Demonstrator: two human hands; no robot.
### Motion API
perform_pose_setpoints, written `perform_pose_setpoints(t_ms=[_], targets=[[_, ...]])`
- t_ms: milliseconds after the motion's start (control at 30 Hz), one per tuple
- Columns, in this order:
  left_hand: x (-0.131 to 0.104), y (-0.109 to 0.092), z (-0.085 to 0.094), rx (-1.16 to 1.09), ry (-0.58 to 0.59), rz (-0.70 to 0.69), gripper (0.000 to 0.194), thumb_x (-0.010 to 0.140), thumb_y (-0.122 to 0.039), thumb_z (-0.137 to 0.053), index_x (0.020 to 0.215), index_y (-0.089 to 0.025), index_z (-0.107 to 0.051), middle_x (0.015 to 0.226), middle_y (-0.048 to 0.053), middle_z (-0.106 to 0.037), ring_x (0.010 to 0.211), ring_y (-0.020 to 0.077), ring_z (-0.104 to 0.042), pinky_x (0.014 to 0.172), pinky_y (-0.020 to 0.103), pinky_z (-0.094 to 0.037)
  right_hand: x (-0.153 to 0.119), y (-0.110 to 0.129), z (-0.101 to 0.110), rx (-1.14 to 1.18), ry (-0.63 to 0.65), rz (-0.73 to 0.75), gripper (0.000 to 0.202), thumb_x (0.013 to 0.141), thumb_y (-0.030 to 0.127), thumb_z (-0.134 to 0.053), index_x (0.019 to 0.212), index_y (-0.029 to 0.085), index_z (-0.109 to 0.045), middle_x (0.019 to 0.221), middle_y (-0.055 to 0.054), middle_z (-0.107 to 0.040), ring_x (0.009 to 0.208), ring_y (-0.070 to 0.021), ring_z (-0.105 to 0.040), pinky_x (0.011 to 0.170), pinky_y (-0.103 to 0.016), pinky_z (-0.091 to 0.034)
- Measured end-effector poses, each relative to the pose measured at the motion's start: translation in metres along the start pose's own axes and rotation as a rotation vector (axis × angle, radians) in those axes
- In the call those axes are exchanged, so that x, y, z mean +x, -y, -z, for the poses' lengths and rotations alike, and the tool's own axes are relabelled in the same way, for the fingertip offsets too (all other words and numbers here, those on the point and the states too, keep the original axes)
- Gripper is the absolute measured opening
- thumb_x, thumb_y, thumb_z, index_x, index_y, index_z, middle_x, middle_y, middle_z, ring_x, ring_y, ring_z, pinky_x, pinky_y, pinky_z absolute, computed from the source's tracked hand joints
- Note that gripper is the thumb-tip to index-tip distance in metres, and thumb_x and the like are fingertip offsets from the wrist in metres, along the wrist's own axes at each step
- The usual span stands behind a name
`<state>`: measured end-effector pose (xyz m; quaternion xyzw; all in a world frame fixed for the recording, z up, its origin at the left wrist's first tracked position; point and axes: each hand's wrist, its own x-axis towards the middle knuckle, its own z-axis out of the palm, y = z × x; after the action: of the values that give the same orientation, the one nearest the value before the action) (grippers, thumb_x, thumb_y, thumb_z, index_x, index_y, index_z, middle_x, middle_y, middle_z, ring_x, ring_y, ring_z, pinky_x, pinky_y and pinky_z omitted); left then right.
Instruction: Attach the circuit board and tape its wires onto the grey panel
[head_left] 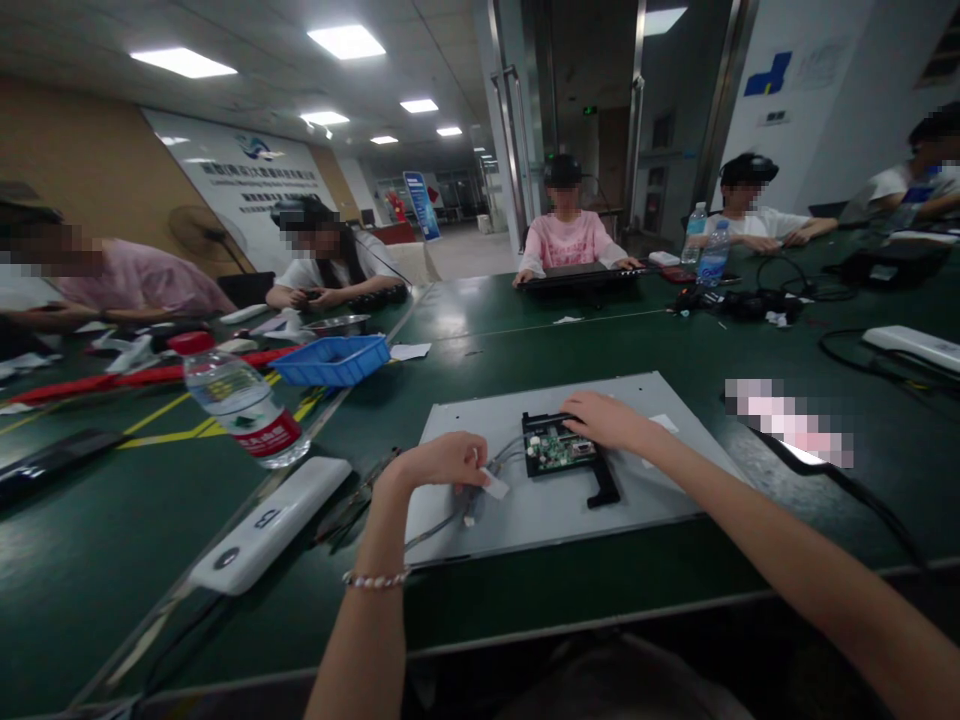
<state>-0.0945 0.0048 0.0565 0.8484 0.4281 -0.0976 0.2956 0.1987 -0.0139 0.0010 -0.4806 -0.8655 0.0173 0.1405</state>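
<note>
A flat light-grey panel [457,535] lies on the table in front of me. On it sits a black plastic bracket [602,480] with a green circuit board [556,450] inside. My left hand [444,462] is closed in a pinch at the grey cable [437,528], beside a white label [496,485]. The cable runs to the left side of the board, and its exact place between my fingers is partly hidden. My right hand [604,418] lies over the bracket's upper right corner, fingers stretched out and touching it.
Left of the panel are a white power bank [274,522], a water bottle [244,405], a blue tray [330,362] and a bundle of thin tools [356,500]. A phone [787,425] with a cable lies to the right. Several people sit around the green table [480,375].
</note>
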Motion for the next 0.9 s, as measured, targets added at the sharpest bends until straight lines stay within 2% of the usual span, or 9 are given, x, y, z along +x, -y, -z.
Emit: perform_pose_setpoints(t_ms=[133, 267, 467, 567, 667, 767, 833, 900], targets=[[-0.001, 0.011, 0.008, 0.067, -0.223, -0.021, 0.031, 0.071, -0.049, -0.058, 0.076, -0.018, -0.054, 0.065, -0.001, -0.056, 0.062, 0.0143, -0.052, 0.056, 0.024, -0.036, 0.000, 0.000, -0.006, -0.021, -0.008, 0.009, 0.033, 0.095, 0.028, -0.040, 0.117, 0.014, -0.060, 0.116, -0.013, -0.061, 0.107, -0.0236, -0.055, 0.089, -0.034, -0.043], [0.002, 0.024, 0.012, 0.164, -0.439, 0.126, 0.029, 0.075, -0.046, -0.053, 0.075, -0.017, -0.056, 0.071, 0.002, -0.060, 0.067, 0.0165, -0.055, 0.060, 0.025, -0.037, 0.000, 0.001, -0.006, -0.041, -0.010, 0.008, 0.032, 0.094, 0.025, -0.040, 0.117, 0.014, -0.060, 0.118, -0.014, -0.060, 0.110, -0.0238, -0.054, 0.091, -0.035, -0.042], [0.008, 0.042, 0.005, 0.318, -0.467, 0.444, 0.023, 0.074, -0.040, -0.056, 0.079, -0.018, -0.061, 0.084, 0.007, -0.066, 0.079, 0.0218, -0.061, 0.065, 0.027, -0.042, 0.002, 0.001, -0.010, -0.035, 0.013, -0.010, 0.030, 0.094, 0.023, -0.041, 0.117, 0.015, -0.059, 0.118, -0.013, -0.060, 0.111, -0.0229, -0.054, 0.093, -0.035, -0.041], [0.011, 0.039, 0.003, 0.352, -0.571, 0.488, 0.027, 0.079, -0.041, -0.053, 0.090, -0.018, -0.061, 0.093, 0.009, -0.065, 0.087, 0.0237, -0.061, 0.073, 0.029, -0.045, 0.003, 0.000, -0.013, -0.029, 0.002, -0.008, 0.030, 0.094, 0.022, -0.042, 0.117, 0.015, -0.059, 0.118, -0.013, -0.060, 0.111, -0.0226, -0.054, 0.094, -0.035, -0.041], [0.016, 0.022, -0.002, 0.364, -0.716, 0.357, 0.031, 0.085, -0.040, -0.048, 0.103, -0.017, -0.059, 0.103, 0.010, -0.062, 0.096, 0.0240, -0.060, 0.083, 0.032, -0.045, 0.003, 0.001, -0.013, -0.027, -0.010, -0.002, 0.030, 0.094, 0.022, -0.041, 0.117, 0.014, -0.060, 0.117, -0.014, -0.060, 0.111, -0.0231, -0.054, 0.094, -0.035, -0.040], [0.026, -0.003, -0.010, 0.327, -0.819, 0.083, 0.036, 0.090, -0.041, -0.043, 0.115, -0.017, -0.054, 0.115, 0.010, -0.058, 0.108, 0.0236, -0.055, 0.094, 0.036, -0.042, 0.004, 0.002, -0.013, -0.022, -0.006, -0.015, 0.031, 0.094, 0.022, -0.041, 0.117, 0.015, -0.060, 0.117, -0.014, -0.060, 0.111, -0.0237, -0.054, 0.094, -0.036, -0.040], [0.033, -0.019, -0.019, 0.259, -0.787, -0.117, 0.041, 0.092, -0.043, -0.040, 0.123, -0.017, -0.049, 0.124, 0.010, -0.053, 0.117, 0.0223, -0.049, 0.101, 0.036, -0.038, 0.004, 0.002, -0.013, -0.025, -0.007, -0.020, 0.031, 0.094, 0.022, -0.040, 0.117, 0.015, -0.060, 0.117, -0.014, -0.060, 0.111, -0.0238, -0.054, 0.094, -0.036, -0.041], [0.040, -0.030, -0.028, 0.198, -0.712, -0.244, 0.047, 0.093, -0.045, -0.038, 0.130, -0.018, -0.043, 0.133, 0.010, -0.047, 0.124, 0.0210, -0.044, 0.106, 0.035, -0.033, 0.005, 0.001, -0.014, -0.032, -0.008, -0.019, 0.031, 0.093, 0.021, -0.041, 0.117, 0.015, -0.059, 0.117, -0.014, -0.060, 0.110, -0.0236, -0.054, 0.093, -0.035, -0.041]])
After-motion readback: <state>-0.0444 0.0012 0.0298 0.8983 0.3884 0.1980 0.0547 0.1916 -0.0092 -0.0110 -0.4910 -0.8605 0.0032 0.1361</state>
